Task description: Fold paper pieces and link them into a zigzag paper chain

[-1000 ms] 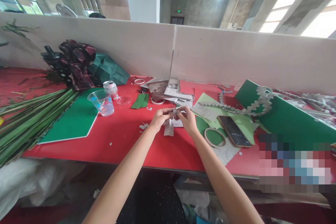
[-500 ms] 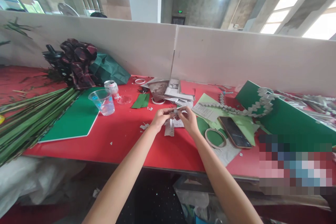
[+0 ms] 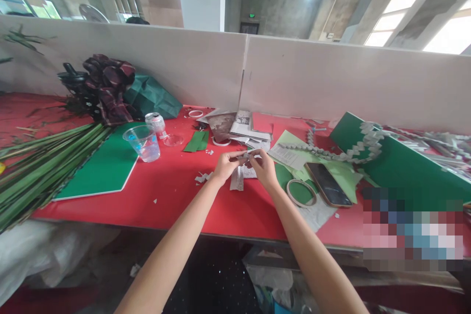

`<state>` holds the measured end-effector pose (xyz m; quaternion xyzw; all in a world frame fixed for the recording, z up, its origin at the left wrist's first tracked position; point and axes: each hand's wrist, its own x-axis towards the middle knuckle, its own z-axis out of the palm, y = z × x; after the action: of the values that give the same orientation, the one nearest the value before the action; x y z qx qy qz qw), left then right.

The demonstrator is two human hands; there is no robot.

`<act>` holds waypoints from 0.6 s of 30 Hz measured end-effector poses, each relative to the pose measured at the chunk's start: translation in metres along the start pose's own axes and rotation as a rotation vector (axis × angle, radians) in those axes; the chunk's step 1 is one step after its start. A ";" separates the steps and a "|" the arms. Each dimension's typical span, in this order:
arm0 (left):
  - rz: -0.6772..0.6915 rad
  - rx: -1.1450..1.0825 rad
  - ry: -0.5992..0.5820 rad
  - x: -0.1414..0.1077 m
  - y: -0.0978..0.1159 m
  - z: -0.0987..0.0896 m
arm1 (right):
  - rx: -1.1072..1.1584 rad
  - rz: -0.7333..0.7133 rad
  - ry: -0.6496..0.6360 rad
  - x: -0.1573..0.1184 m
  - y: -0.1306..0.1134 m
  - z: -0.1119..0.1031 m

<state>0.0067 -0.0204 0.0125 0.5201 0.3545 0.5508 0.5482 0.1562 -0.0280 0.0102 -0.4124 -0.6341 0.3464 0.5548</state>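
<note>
My left hand point(image 3: 227, 165) and my right hand point(image 3: 263, 165) meet above the middle of the red table point(image 3: 176, 191). Between their fingertips is a small folded piece of paper point(image 3: 246, 155), greyish white and partly hidden by the fingers. Both hands pinch it, one from each side. Below them lie a printed paper strip point(image 3: 237, 180) and other white paper. White paper scraps point(image 3: 203, 177) are scattered left of my left hand. A roll of tape point(image 3: 301, 193) and a dark-screened phone point(image 3: 328, 185) rest to the right of my right hand.
A plastic cup point(image 3: 143, 144) and a can point(image 3: 156, 124) stand left. Long green leaves point(image 3: 47, 167) lie over a green board point(image 3: 105, 176). A folded-paper chain point(image 3: 362, 149) leans on another green board point(image 3: 401, 171). A white partition point(image 3: 176, 64) borders the back.
Almost nothing differs. Both hands keep their pinch on the small paper piece, with only slight finger movement, and the view shifts very slightly.
</note>
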 end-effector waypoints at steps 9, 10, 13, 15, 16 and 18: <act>0.189 0.227 -0.044 0.000 -0.006 0.000 | -0.011 0.010 0.044 0.001 0.004 0.002; 0.201 0.251 -0.032 0.000 -0.006 0.000 | -0.019 0.011 0.045 0.000 0.004 0.002; 0.240 0.308 0.013 0.001 -0.006 -0.001 | -0.030 0.026 0.015 -0.001 0.003 0.003; 0.263 0.336 0.031 0.001 -0.006 -0.001 | -0.051 0.034 -0.013 -0.002 0.002 0.003; 0.272 0.347 0.035 0.001 -0.006 -0.002 | -0.065 0.034 -0.022 -0.002 0.003 0.003; 0.290 0.371 0.041 0.001 -0.006 -0.002 | -0.077 0.033 -0.032 -0.002 0.004 0.002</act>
<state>0.0068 -0.0185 0.0061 0.6461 0.3821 0.5596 0.3512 0.1545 -0.0280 0.0059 -0.4382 -0.6489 0.3374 0.5225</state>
